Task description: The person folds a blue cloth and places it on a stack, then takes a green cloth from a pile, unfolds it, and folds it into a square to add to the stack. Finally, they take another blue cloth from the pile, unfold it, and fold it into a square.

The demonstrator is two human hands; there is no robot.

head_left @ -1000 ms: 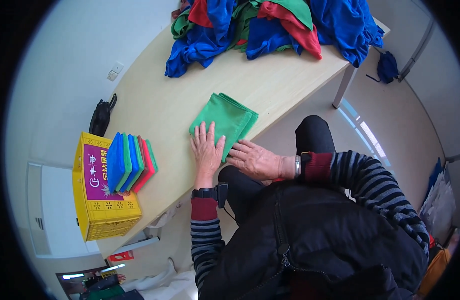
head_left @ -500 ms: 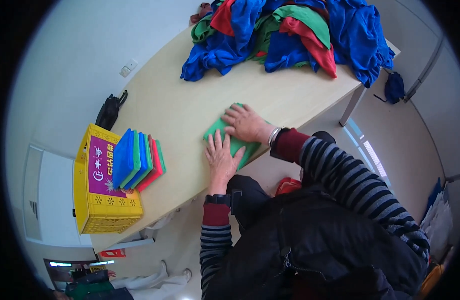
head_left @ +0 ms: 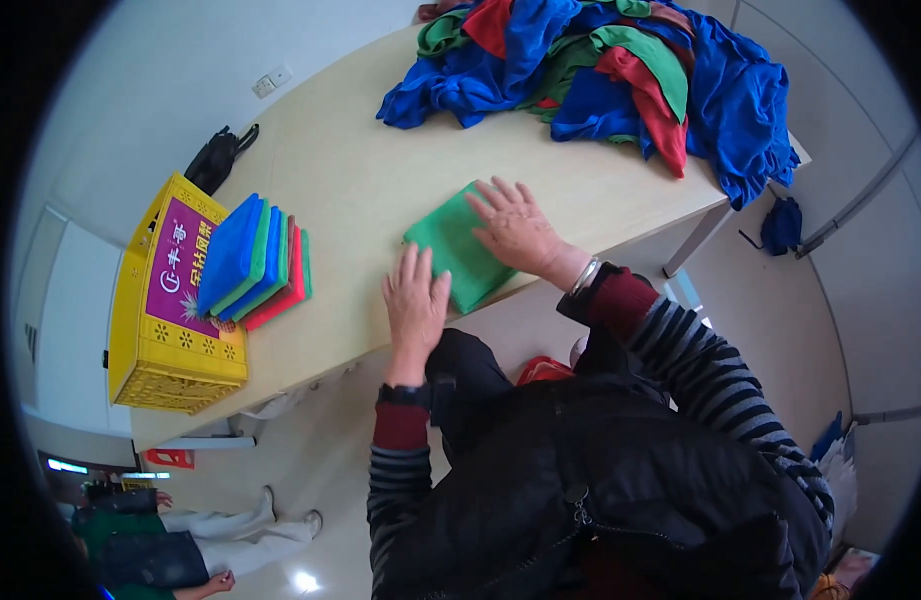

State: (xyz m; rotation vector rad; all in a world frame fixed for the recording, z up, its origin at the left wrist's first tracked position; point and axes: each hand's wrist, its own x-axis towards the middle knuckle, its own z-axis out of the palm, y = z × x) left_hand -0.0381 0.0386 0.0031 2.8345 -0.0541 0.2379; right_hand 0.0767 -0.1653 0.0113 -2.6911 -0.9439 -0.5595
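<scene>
Right hand (head_left: pixel 518 225) lies flat, fingers spread wide, pressing down on the far right part of a folded green cloth (head_left: pixel 455 250); left hand (head_left: pixel 415 300) is open too, palm down at the cloth's near left corner, gripping nothing. That cloth sits at the near edge of the worktop (head_left: pixel 380 180), square and tidy, so this fold looks all but finished, just being smoothed. Off to the left, a stack (head_left: pixel 252 260) of folded cloths in blue, green and red leans on edge against a yellow crate (head_left: pixel 165 345), resting on its printed lid; what is inside the crate I cannot tell. So a handful look done. Plenty left, though: at the far right a big heap (head_left: pixel 620 70) of unfolded blue, green and red cloths spills toward the worktop's right edge. A black bag (head_left: pixel 215 155) sits at the far left edge.
</scene>
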